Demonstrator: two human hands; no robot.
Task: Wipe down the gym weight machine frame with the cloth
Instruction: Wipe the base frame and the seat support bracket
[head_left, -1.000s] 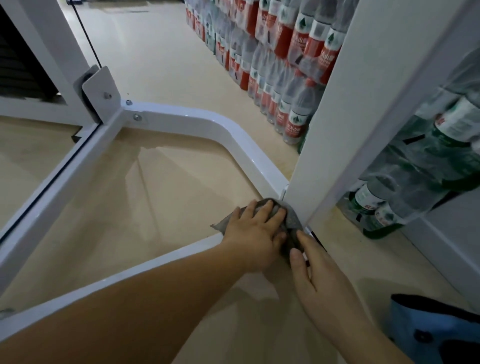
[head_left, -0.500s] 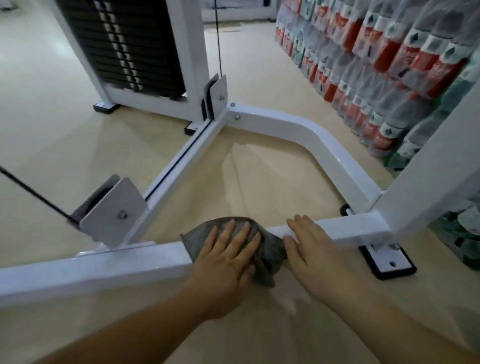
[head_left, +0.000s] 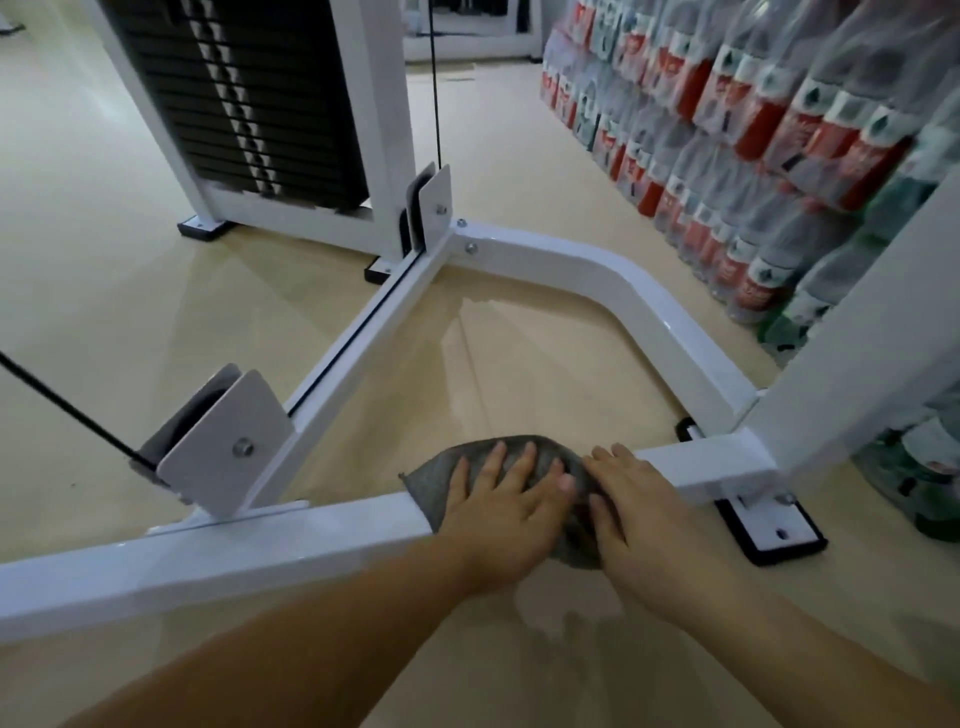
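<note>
The white weight machine frame (head_left: 260, 551) runs low across the floor, its near bar crossing the picture from left to right. A grey cloth (head_left: 436, 480) lies draped over that bar near its right end. My left hand (head_left: 506, 514) lies flat on the cloth with fingers spread and straight, pressing it onto the bar. My right hand (head_left: 641, 512) rests on the cloth's right edge and the bar beside it, fingers straight. Most of the cloth is hidden under both hands.
A white upright post (head_left: 857, 358) rises at the right above a black floor plate (head_left: 769, 530). Stacked bottled-water packs (head_left: 753, 130) line the right wall. The black weight stack (head_left: 244, 98), a pulley bracket (head_left: 228, 447) and a black cable (head_left: 57, 400) stand left and behind.
The cloth and both hands have slid left along the near bar, away from the upright's base. The view has lifted and pulled back, showing more of the frame.
</note>
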